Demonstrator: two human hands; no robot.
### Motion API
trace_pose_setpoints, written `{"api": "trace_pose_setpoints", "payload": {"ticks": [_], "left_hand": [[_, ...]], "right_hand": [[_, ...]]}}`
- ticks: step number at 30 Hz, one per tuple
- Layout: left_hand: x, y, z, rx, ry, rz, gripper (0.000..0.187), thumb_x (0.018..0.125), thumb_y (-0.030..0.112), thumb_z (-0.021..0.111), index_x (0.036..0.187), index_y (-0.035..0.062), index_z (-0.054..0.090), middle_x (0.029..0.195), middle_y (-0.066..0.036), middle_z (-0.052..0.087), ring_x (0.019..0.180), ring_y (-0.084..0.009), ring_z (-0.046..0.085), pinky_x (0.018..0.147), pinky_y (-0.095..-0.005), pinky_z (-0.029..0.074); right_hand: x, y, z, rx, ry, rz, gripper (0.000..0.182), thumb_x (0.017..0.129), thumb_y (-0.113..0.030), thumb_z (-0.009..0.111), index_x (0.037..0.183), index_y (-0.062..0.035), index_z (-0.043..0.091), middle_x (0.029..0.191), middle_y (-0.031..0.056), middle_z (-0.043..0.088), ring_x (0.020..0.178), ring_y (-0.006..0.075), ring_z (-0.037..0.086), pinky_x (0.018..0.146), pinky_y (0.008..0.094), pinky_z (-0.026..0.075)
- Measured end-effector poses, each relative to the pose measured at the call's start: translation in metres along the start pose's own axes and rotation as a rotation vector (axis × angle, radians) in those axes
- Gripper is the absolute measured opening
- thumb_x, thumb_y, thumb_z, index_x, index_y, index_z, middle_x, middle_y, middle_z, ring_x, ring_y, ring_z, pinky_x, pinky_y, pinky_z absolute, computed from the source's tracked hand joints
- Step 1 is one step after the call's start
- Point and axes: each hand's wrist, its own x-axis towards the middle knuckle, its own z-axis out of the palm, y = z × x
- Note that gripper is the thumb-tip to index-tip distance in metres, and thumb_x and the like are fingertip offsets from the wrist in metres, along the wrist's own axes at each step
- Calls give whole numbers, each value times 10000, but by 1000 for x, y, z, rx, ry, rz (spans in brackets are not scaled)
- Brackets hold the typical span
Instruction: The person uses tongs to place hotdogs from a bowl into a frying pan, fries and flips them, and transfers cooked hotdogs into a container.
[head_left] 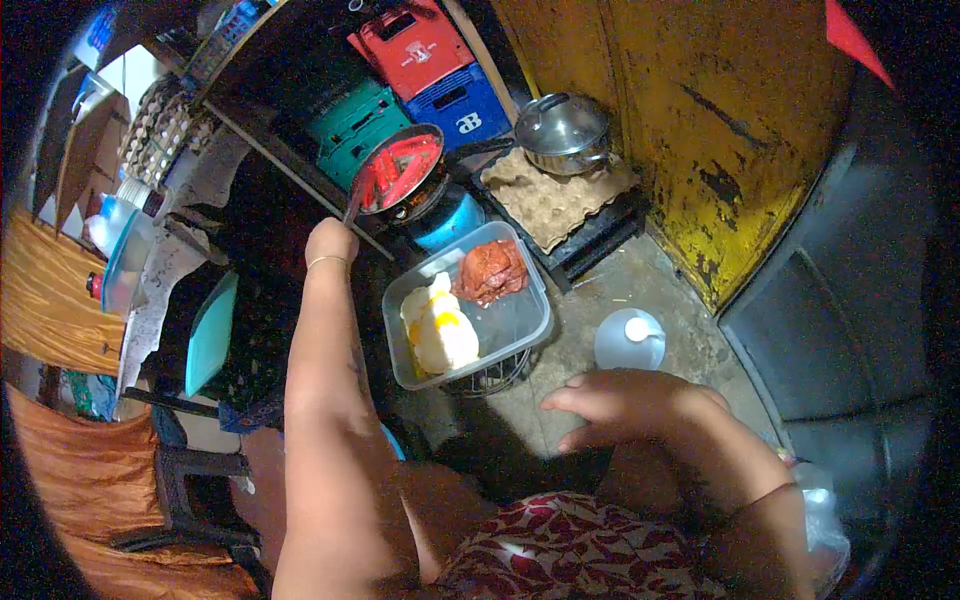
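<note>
My left hand [332,243] is stretched far forward, closed around the handle of a frying pan [438,143]. Long red pieces, which look like sausages [395,172], lie in the pan, over a burner with a blue gas cylinder [455,220] below. Closer to me, a clear plastic container [540,325] rests on a round wire stand [500,378]. Inside it are fried eggs [440,330] on the left and a reddish heap of meat [492,272] at the upper right. My right hand [610,408] hovers right of the container, fingers apart and holding nothing.
A lidded metal pot [565,135] stands on a cardboard egg tray [560,205]. Red [420,50], blue [460,105] and green crates [350,125] are stacked behind the pan. A translucent jug [610,345] with a white cap is on the floor. A worn yellow panel [700,130] rises at right.
</note>
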Motion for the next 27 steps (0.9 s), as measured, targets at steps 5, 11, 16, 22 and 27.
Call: {"api": "trace_pose_setpoints", "payload": {"ticks": [5, 11, 16, 22, 27], "left_hand": [[-14, 5, -9, 63, -87, -56, 247, 869, 161, 606, 1040, 29, 726, 1121, -227, 669, 1082, -379, 638, 912, -450, 522], [-1, 10, 8, 76, -50, -49, 263, 890, 182, 604, 1077, 38, 720, 1160, -209, 667, 1097, -367, 641, 900, -455, 531], [35, -14, 20, 95, -147, -20, 259, 880, 157, 632, 1077, 10, 712, 1069, -210, 703, 973, -356, 697, 790, -447, 562], [18, -12, -8, -65, -275, -154, 237, 856, 150, 653, 1028, 0, 715, 925, -224, 710, 782, -316, 725, 702, -412, 565], [15, -16, 7, 65, -55, -75, 227, 853, 153, 648, 1028, 30, 725, 1073, -217, 690, 1005, -370, 669, 858, -445, 536]], "right_hand": [[3, 3, 3, -18, -43, 37, 547, 884, -512, 630, 1182, -64, 532, 1069, 262, 621, 1022, 445, 609, 856, 507, 479], [5, 5, 5, -16, -55, 20, 535, 884, -515, 629, 1213, -106, 525, 1070, 263, 621, 1023, 444, 611, 856, 509, 480], [4, -3, 0, 37, -27, 19, 547, 886, -512, 625, 1250, -118, 518, 1128, 259, 610, 1063, 440, 600, 891, 499, 477], [6, 3, 0, 82, -71, 30, 628, 871, -571, 608, 1273, -97, 515, 1165, 267, 592, 1104, 444, 578, 927, 502, 455], [5, -1, -4, 97, -80, 41, 638, 874, -576, 595, 1267, -80, 514, 1146, 276, 592, 1106, 440, 575, 931, 506, 443]]}}
